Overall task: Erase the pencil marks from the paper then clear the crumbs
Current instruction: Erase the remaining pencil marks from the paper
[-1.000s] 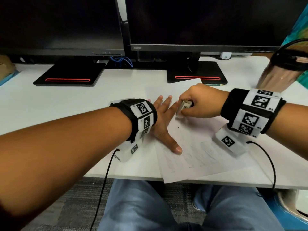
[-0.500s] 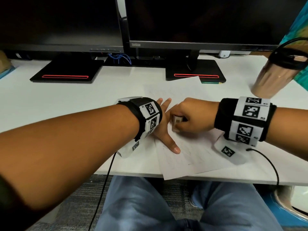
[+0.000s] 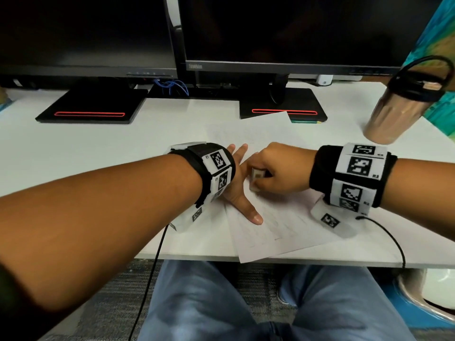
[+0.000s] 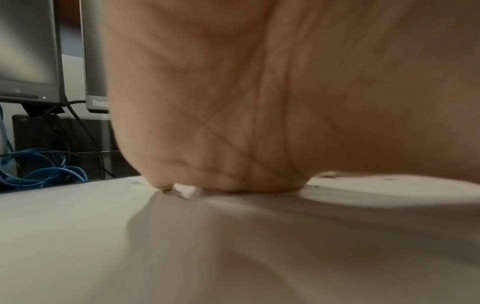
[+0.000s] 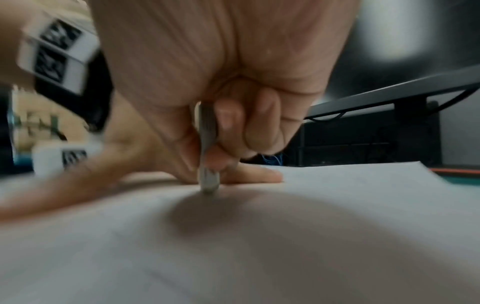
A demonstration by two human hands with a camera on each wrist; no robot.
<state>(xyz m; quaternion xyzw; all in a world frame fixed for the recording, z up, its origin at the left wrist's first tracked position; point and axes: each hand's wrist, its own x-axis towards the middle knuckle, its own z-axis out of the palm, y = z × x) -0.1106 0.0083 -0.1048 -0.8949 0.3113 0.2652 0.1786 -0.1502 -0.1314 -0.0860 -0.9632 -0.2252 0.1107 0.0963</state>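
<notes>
Both hands work over a sheet of paper (image 3: 275, 232) on a white desk (image 3: 98, 148). Flat and spread, the left hand (image 3: 236, 190) presses its palm and straight fingers down on the paper's left part, with the thumb (image 3: 251, 214) stretched out toward the person; it holds nothing. From the left wrist view only the underside of the palm (image 4: 259, 115) shows, resting on the sheet, with a few dark crumbs (image 4: 330, 175) lying on the paper just beyond it.

Curled into a tight grip, the right hand (image 3: 278, 168) pinches a small pale eraser (image 3: 256, 179) between thumb and fingers. The eraser stands nearly upright with its lower end on the paper, just beside the left hand's fingers. The right wrist view shows the eraser (image 5: 207, 164) edge-on, its tip touching the sheet, though the picture is blurred. Faint pencil marks (image 3: 266, 232) can be made out on the near part of the paper, whose near corner overhangs the desk edge.

Two dark monitors (image 3: 283, 33) stand at the back on black bases with red outlines, blue cables (image 3: 174, 86) between them. A copper-coloured tumbler (image 3: 394, 114) with a black lid stands at the right, well apart from the paper.
</notes>
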